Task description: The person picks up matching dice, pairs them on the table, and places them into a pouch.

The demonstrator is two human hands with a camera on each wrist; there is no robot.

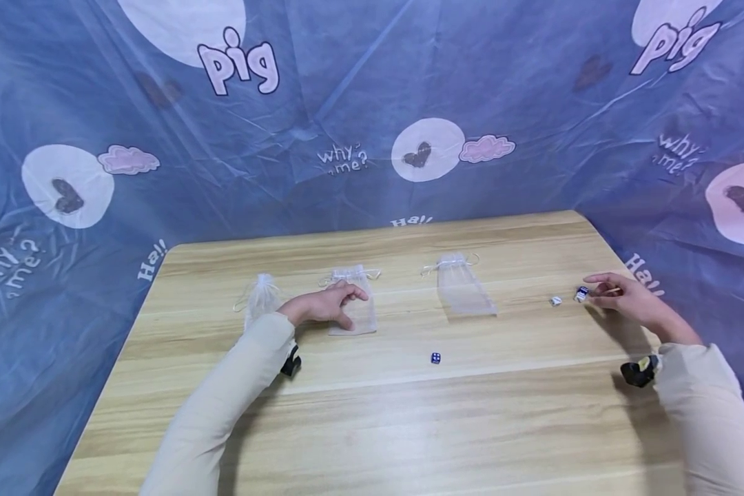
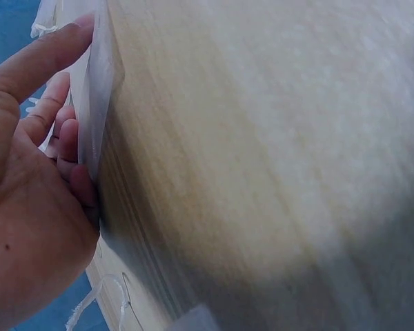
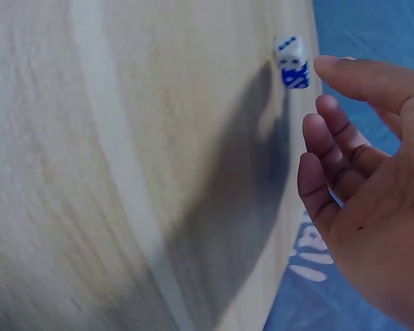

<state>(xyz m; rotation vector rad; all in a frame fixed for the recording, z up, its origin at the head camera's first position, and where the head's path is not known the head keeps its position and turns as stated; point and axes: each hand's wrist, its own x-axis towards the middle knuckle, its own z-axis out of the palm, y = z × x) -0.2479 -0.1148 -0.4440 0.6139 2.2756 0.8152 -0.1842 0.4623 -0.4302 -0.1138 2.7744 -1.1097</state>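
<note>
My left hand (image 1: 328, 305) hovers over a sheer white drawstring pouch (image 1: 362, 318), thumb and fingers spread with nothing between them. In the left wrist view, the fingertips overlap the edge of the pouch (image 2: 100, 89). At the right, my right hand (image 1: 634, 303) is beside a blue die (image 1: 583, 291) and a white die (image 1: 579, 298) that sit close together. The right wrist view shows the index fingertip just beside this white die (image 3: 288, 47) and blue die (image 3: 295, 76), the other fingers loosely bent. Another white die (image 1: 555, 301) lies slightly left of the pair.
A second pouch (image 1: 465, 293) lies flat right of the middle, and a third pouch (image 1: 262, 293), gathered at its neck, is partly behind the left forearm. One more blue die (image 1: 436, 358) lies near the centre of the wooden table (image 1: 372, 427). Blue printed cloth (image 1: 322, 89) hangs behind.
</note>
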